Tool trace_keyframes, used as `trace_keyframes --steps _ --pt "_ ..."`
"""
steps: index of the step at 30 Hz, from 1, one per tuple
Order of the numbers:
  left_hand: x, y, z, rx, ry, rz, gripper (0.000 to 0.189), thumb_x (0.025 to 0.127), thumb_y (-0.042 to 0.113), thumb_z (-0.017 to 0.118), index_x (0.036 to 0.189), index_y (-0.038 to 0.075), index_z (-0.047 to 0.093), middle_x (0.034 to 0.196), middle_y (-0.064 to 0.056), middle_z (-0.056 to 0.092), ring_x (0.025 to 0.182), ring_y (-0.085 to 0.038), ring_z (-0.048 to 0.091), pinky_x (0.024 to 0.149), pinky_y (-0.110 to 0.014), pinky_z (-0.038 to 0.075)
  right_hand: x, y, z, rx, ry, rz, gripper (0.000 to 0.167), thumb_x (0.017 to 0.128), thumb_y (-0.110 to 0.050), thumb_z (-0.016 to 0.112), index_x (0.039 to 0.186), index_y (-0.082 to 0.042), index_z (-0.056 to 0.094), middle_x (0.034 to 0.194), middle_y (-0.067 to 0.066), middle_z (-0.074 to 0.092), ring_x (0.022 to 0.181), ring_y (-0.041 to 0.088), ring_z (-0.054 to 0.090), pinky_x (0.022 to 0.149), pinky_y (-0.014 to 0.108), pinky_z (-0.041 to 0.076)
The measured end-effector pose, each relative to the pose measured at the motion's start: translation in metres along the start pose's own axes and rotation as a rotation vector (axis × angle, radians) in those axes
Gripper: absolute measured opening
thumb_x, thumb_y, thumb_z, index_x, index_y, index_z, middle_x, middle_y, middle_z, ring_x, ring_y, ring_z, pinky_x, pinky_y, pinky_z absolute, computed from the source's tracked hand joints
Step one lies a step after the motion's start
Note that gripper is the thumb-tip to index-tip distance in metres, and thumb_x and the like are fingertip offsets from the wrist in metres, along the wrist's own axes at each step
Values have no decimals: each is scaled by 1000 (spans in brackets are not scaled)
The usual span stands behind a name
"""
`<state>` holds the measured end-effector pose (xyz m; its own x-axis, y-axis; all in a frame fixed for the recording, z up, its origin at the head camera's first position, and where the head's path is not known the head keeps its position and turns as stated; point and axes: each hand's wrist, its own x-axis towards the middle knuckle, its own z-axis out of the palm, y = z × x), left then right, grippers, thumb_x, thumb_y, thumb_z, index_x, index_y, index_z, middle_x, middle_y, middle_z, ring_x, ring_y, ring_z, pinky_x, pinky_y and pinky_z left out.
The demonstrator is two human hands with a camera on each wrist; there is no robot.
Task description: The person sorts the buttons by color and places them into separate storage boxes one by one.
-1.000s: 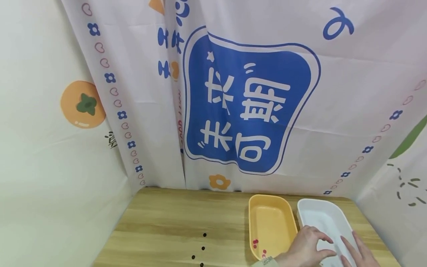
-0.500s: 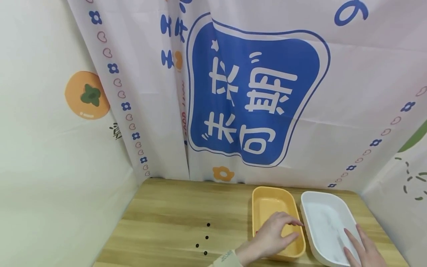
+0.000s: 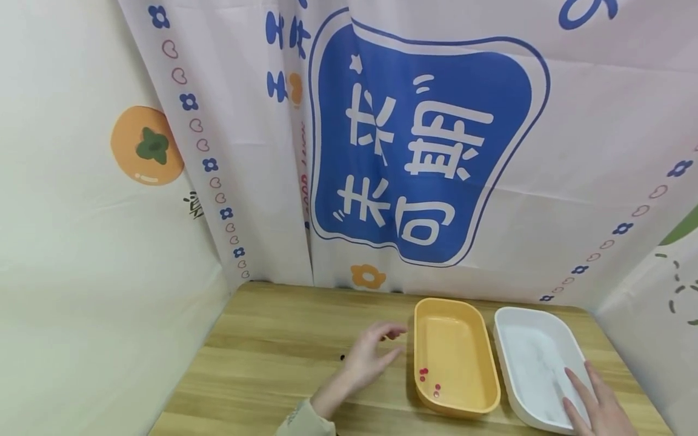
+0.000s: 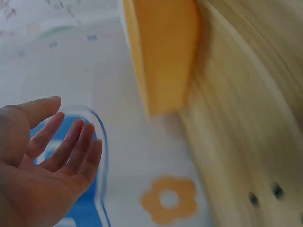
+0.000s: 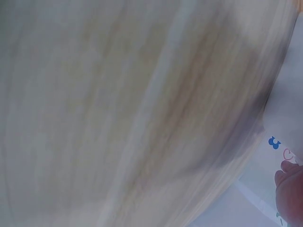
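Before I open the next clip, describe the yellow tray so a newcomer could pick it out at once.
Start at the wooden table below the printed backdrop. Toward its right side, just right of the left hand, is the yellow tray, a rounded rectangle. Unlike the white tray to its right, it is yellow, with small red pieces in its near left part.

white printed cloth [image 3: 392, 151] | pale left wall [image 3: 82, 260] | wood-grain tabletop [image 3: 294, 327]
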<state>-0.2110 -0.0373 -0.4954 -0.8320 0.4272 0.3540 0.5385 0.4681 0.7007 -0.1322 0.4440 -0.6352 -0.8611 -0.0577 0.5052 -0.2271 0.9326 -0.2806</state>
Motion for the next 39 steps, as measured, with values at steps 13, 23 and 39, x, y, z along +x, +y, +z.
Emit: trace_keyframes --steps 13,23,39 --pt "-46 -90 -42 2 -15 -257 28 96 -3 79 123 -8 73 98 -13 72 84 -10 63 72 -22 57 3 -1 -8 9 -48 -14 71 108 -15 56 172 -6 28 181 32 9 170 53 5 119 8 -19" --pt "-54 -112 -39 -93 -12 -332 28 94 -2 81 120 -10 73 89 -11 71 75 -8 59 65 -17 50 2 -4 -11 9 -84 2 66 109 -16 55 169 -2 31 181 34 7 166 60 9 119 12 -20" --pt "-50 -128 -23 -24 83 -381 12 92 -1 84 102 -2 78 82 -7 72 70 -5 56 61 -20 47 4 -9 -12 -12 -99 24 63 110 -18 55 167 0 34 182 32 7 167 58 8 122 14 -22"
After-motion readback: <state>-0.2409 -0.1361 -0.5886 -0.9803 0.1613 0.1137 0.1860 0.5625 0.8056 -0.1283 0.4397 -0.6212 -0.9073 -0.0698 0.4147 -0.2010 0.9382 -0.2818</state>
